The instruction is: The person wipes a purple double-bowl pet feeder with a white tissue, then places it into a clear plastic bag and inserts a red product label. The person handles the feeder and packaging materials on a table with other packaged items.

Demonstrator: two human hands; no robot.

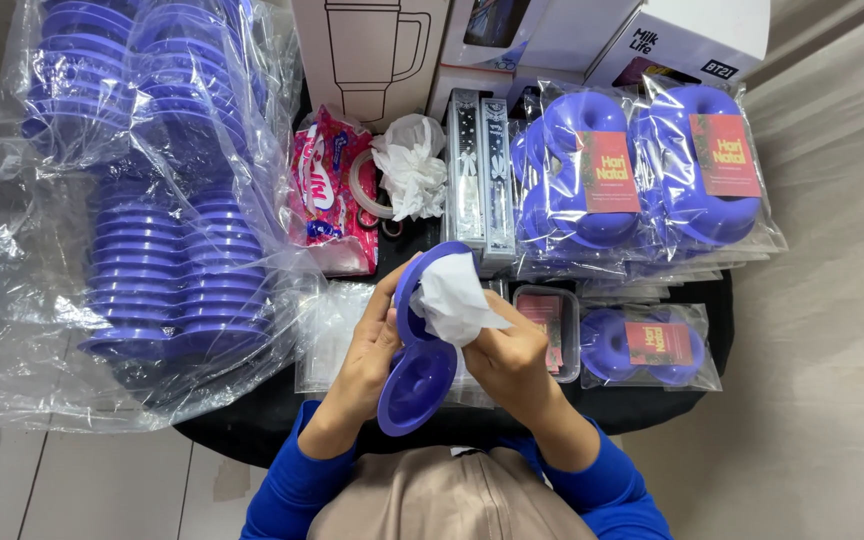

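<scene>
- A purple tray (415, 375), double-lobed, is held upright above the black table (652, 405), just in front of the body.
- The tray's left edge is clasped by the left hand (370, 358); its grip is closed around the rim, fingers curled.
- A white tissue (455, 300) is pinched in the right hand (510, 362), grip closed, and pressed against the tray's upper lobe.
- Stacked purple trays in clear bags (167, 260) lie to the left.
- Bagged trays with red cards (642, 165) are set to the right, well apart.
</scene>
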